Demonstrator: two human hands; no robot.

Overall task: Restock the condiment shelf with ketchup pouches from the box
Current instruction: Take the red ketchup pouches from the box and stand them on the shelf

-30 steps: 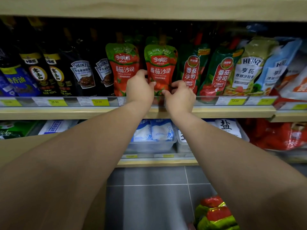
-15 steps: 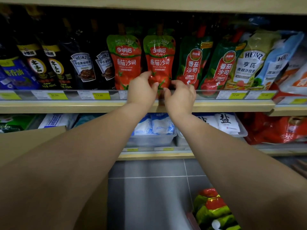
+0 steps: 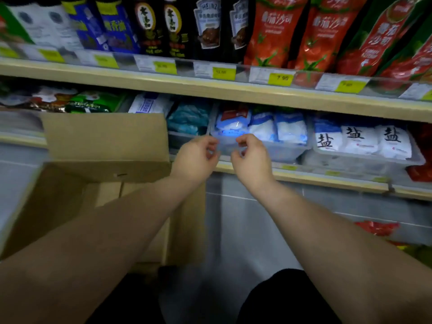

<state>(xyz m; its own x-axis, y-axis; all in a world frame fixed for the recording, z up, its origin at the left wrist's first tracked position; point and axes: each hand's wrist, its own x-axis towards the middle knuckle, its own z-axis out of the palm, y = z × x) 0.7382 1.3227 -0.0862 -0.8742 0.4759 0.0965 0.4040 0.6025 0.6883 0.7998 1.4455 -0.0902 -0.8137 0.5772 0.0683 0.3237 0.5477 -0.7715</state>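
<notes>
The cardboard box is standing open to the left of both hands and slightly below them, its raised flap reaching up beside the left hand. Its inside is showing mostly bare cardboard from this angle; whether pouches are lying deeper in it cannot be told.

The left hand is hovering in front of the lower shelf, fingers loosely curled, holding nothing. It is sitting just beside the box's right edge, so it is the nearer hand for a reach into the box. That reach would be running leftward and downward from the grip.

The right hand is hanging close by, just to the right of the left one, also half-curled and empty, the two sets of fingertips nearly meeting but gripping nothing between them. Behind both hands, salt bags are sitting in clear bins.

The ketchup pouches are standing above the grip and to the right of it on the condiment shelf, upright, long axis vertical, pressed side by side behind the clear price rail. Further red and green pouches are leaning to their right.

Judging from the empty hands, one placement looks finished and the next fetch from the box is likely. The turn from box up to shelf would be crossing from lower left to upper right.
</notes>
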